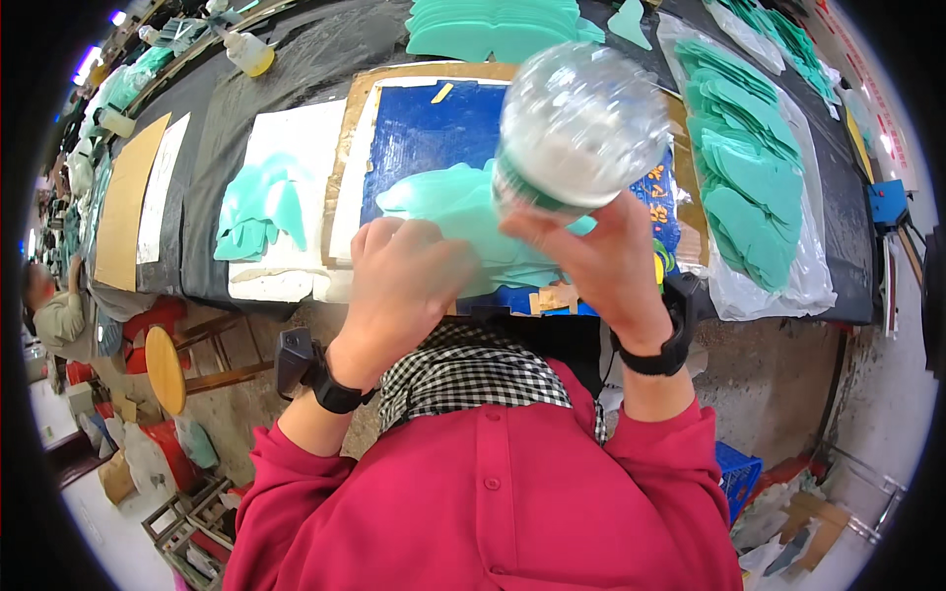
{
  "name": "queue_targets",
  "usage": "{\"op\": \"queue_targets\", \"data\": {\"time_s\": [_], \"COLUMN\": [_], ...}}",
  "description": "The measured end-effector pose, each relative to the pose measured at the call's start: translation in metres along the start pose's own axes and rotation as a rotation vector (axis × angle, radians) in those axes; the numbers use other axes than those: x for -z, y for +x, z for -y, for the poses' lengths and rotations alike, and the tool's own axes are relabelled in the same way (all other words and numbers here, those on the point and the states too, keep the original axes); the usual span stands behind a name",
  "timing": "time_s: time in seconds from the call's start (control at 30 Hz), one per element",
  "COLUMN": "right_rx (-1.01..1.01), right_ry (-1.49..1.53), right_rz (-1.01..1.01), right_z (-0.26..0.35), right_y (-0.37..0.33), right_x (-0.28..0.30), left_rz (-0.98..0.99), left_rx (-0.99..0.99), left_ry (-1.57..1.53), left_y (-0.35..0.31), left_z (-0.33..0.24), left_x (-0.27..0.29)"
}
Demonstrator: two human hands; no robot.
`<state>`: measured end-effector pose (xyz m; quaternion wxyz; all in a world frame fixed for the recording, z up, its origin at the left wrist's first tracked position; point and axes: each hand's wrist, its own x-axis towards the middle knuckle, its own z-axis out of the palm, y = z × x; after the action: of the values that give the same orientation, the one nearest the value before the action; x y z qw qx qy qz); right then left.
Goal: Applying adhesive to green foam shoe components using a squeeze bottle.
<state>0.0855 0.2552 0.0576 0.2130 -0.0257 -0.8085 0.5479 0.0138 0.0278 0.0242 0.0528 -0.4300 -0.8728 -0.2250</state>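
My right hand point(616, 261) grips a clear plastic bottle point(581, 123), tipped so that its round base faces up toward me. The bottle is blurred, and a green band shows near its lower part. Beside it, my left hand point(409, 276) is curled over the near edge of a pile of thin mint-green cut pieces point(443, 197). Its fingertips are hidden and partly smeared, so whatever they pinch cannot be made out. The pile lies on a blue board point(414, 123) with a strip of yellow tape at its top. Both wrists wear black straps with small devices.
More mint-green pieces lie stacked on clear plastic point(813, 266) at the right, on a white board point(296, 128) at the left, and at the far edge point(493, 30). A bottle of yellow liquid point(248, 54) stands far left. A wooden stool point(168, 369) and another person point(59, 315) are left.
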Motion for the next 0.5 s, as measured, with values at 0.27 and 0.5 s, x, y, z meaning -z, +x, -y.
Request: {"op": "queue_targets", "data": {"time_s": [0.27,0.5], "right_rx": [-0.133,-0.085], "right_ry": [-0.031,-0.041], "right_rz": [-0.243,-0.044], "right_z": [-0.005,-0.005], "right_y": [0.01,0.006], "right_x": [0.019,-0.004], "left_rz": [-0.01,-0.043], "left_rx": [0.113,0.077], "left_ry": [-0.071,-0.045], "left_y": [-0.023,-0.021], "left_z": [0.01,0.011], "left_x": [0.002,-0.001]}}
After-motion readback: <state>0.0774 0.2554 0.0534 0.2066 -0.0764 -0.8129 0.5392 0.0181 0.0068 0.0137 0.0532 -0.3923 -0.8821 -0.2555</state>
